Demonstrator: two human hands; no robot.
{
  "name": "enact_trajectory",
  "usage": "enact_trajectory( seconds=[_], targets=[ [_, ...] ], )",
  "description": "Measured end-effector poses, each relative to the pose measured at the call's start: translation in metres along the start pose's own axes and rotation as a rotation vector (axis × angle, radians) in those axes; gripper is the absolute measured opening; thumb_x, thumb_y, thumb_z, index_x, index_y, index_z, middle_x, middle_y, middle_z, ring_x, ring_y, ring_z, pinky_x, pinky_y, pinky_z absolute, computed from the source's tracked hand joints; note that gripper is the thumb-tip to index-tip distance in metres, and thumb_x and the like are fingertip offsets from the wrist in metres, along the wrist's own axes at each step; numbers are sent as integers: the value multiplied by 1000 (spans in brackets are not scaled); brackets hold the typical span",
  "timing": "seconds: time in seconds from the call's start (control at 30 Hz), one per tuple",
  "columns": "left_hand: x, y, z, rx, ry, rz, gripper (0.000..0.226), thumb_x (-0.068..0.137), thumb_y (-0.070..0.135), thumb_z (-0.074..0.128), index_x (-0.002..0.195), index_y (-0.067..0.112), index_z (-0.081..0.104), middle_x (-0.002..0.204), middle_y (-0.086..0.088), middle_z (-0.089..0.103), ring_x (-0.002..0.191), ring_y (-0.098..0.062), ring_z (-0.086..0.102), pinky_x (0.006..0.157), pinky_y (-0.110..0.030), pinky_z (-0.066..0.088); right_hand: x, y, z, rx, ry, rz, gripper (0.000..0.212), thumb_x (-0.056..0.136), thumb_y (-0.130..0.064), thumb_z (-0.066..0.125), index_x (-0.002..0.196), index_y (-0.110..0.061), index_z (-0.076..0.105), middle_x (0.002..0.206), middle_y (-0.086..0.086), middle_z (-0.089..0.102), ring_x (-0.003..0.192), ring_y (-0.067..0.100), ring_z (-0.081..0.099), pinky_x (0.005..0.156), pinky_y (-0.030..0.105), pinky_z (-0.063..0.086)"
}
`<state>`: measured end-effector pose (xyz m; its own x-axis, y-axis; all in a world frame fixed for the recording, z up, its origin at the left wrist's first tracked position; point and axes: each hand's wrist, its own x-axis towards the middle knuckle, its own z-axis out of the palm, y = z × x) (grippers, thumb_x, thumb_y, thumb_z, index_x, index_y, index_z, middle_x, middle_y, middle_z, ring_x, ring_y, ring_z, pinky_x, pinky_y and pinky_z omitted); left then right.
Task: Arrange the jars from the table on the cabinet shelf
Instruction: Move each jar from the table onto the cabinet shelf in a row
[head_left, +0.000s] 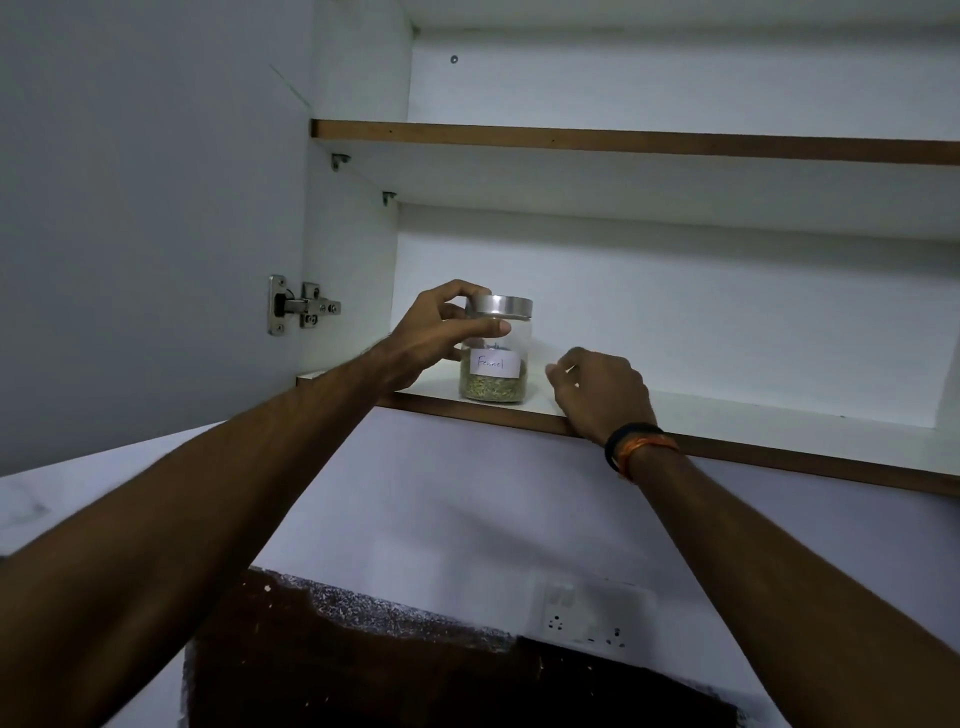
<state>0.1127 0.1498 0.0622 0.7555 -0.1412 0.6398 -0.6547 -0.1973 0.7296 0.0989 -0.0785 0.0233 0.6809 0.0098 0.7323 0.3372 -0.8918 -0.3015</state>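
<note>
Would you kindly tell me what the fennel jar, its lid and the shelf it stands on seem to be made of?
Jar: clear glass or perhaps plastic; the seeds show through it.
Lid: brushed metal by its dull silver sheen.
Shelf: white laminated board, probably; its brown front edge looks like bare core.

The jar (496, 358) stands upright on the lower shelf (727, 415) of the cabinet, near its front edge and toward the left side wall. A lid (501, 306) sits on top of it. The left hand (441, 332) is on the jar's left, its grip around the neck just under the lid. The right hand (597, 389) rests on the shelf's front edge, just right of the jar and apart from it. The upper shelf (623, 140) runs above. The door hinge (301, 306) lies left of the jar. A wall socket (587, 618) sits below the lower shelf.
</note>
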Motion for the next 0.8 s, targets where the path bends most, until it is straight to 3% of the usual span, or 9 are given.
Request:
enact_trajectory(
  seconds=[0.17, 0.33, 0.47, 0.57, 0.7, 0.8],
  targets=[
    [17, -18, -25, 61, -32, -38, 50, 82, 25, 81, 127, 24, 59, 118, -6, 67, 104, -23, 68, 76, -32, 60, 0, -5, 12, -209, 36, -33, 29, 90, -34, 50, 78, -15, 68, 74, 6, 66, 67, 26, 58, 60, 28, 39],
    [37, -36, -46, 130, -61, 4, 45, 82, 20, 80, 124, 22, 63, 125, -3, 61, 108, -19, 65, 78, -30, 60, -3, -6, 15, -265, 151, -26, 29, 88, -30, 50, 64, -14, 57, 56, 0, 46, 53, 24, 43, 55, 27, 30],
    [54, -46, -57, 339, -37, 108, 37, 85, 22, 79, 119, 22, 66, 116, 10, 65, 105, -6, 62, 78, -20, 50, -4, -5, 19, -317, 200, -53, 29, 87, -29, 49, 62, -15, 56, 53, -1, 43, 51, 24, 42, 55, 27, 28],
    [66, -53, -61, 476, -43, 137, 36, 86, 22, 77, 120, 19, 65, 115, 8, 65, 107, -12, 60, 80, -18, 45, -5, -5, 20, -333, 222, -65, 29, 87, -29, 49, 61, -16, 55, 53, 0, 42, 51, 24, 41, 55, 26, 28],
    [80, -62, -71, 583, -39, 152, 36, 84, 20, 79, 118, 13, 66, 116, -2, 67, 106, -21, 62, 85, -26, 51, -8, -8, 18, -331, 268, -88, 29, 84, -27, 53, 58, -18, 48, 47, -6, 26, 42, 14, 22, 50, 22, 14],
    [88, -69, -76, 648, -23, 132, 38, 83, 19, 80, 118, 11, 66, 116, -6, 67, 106, -25, 62, 91, -37, 53, -8, -7, 19, -331, 293, -98, 30, 84, -26, 55, 57, -17, 46, 46, -6, 25, 42, 17, 24, 50, 21, 13]
  ],
)
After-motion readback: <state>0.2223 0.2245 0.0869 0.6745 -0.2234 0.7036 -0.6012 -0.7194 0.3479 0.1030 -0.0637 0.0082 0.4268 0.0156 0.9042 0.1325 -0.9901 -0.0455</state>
